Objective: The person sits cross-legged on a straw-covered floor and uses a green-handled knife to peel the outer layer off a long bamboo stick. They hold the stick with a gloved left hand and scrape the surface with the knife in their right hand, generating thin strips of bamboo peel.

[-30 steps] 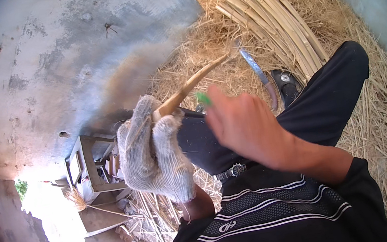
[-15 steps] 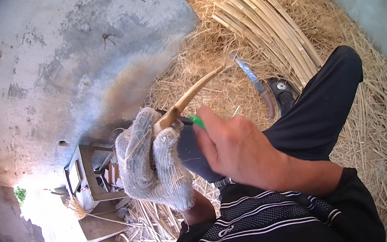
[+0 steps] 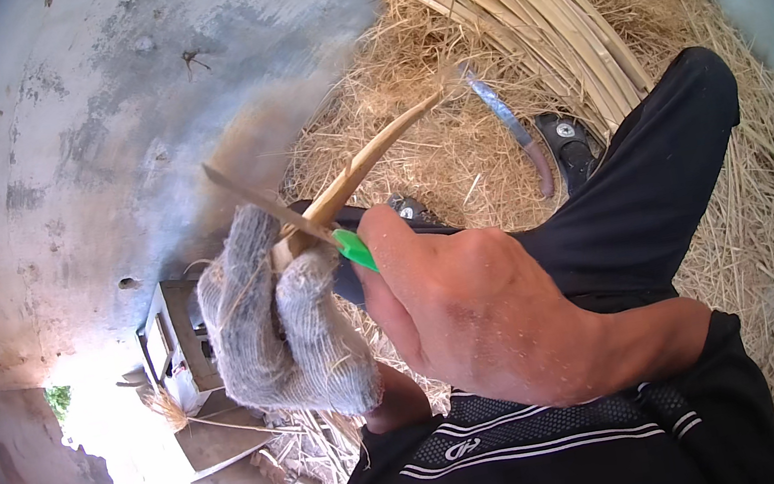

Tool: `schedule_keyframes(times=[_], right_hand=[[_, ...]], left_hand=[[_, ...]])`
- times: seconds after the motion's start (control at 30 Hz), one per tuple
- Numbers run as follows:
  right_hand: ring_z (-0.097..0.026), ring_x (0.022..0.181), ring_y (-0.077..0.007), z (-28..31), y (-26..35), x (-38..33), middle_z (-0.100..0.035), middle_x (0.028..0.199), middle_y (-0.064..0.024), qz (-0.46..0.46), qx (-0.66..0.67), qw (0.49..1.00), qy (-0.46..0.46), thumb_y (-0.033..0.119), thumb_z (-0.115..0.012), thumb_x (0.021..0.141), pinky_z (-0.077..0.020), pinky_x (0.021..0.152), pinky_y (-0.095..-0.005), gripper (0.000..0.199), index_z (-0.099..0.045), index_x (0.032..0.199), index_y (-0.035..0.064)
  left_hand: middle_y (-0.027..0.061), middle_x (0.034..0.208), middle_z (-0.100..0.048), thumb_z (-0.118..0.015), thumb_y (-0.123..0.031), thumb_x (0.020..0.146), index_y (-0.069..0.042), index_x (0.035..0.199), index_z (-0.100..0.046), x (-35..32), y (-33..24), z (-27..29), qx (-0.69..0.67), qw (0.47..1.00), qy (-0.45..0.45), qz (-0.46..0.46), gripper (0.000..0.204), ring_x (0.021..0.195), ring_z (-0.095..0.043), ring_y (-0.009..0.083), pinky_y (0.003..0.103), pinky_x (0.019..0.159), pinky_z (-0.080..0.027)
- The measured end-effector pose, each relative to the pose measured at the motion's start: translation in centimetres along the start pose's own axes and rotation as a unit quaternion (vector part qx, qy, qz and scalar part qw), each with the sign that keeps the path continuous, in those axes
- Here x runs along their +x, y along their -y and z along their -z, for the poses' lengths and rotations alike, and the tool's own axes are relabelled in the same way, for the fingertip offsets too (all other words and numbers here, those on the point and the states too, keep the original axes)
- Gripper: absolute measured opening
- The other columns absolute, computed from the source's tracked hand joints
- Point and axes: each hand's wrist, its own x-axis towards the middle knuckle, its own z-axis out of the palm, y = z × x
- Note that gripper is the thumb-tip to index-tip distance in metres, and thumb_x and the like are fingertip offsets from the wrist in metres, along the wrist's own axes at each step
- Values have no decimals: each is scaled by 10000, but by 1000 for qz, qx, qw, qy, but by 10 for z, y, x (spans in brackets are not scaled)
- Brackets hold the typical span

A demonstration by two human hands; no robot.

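Observation:
My left hand (image 3: 288, 318), in a grey-white knitted glove, is closed around the thick end of a pale, tapering piece of wood (image 3: 373, 156). Its narrow tip points up and to the right. My bare right hand (image 3: 476, 294) grips a green-handled knife (image 3: 354, 249); most of the handle is hidden in the fist. The thin brownish blade (image 3: 265, 204) crosses over the wood just above the gloved fingers, and its tip reaches up-left past the glove. Whether the edge touches the wood, I cannot tell.
Beyond my hands, a long knife (image 3: 505, 120) with a brown handle lies on the straw (image 3: 358, 120) beside my shoe (image 3: 570, 144). A bundle of long pale strips (image 3: 545, 24) rests at the far right. At left stand a stained wall (image 3: 90, 157) and a small open-fronted stand (image 3: 180, 325).
My right hand has swung leftward and nearer, and the knife blade now shows across the wood. The gloved hand has shifted slightly left, still holding the wood. The whole view has tilted a little.

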Motion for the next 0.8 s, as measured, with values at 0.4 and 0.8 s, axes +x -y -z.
schedule_keyframes(times=[0.4, 0.8], right_hand=[[-606, 484, -384, -7, -47, 10, -527, 520, -196, -40, -7, 998, -48, 59, -620, 906, -449, 444, -465, 157, -488, 929, -23], [-588, 464, -350, 3, -17, 3, -540, 543, -162, -4, -15, 1000, -16, 85, -619, 921, -445, 440, -458, 164, -480, 896, 1]], left_hand=[[255, 1075, -641, -679, -184, 925, 132, 1208, -577, 0, 15, -2, -135, 990, 40, -6, 437, 914, -692, 332, 344, 737, -620], [208, 944, -717, -793, -111, 773, 93, 1015, -714, -4, -2, -16, -64, 996, -49, 35, 326, 852, -700, 289, 378, 772, -569]])
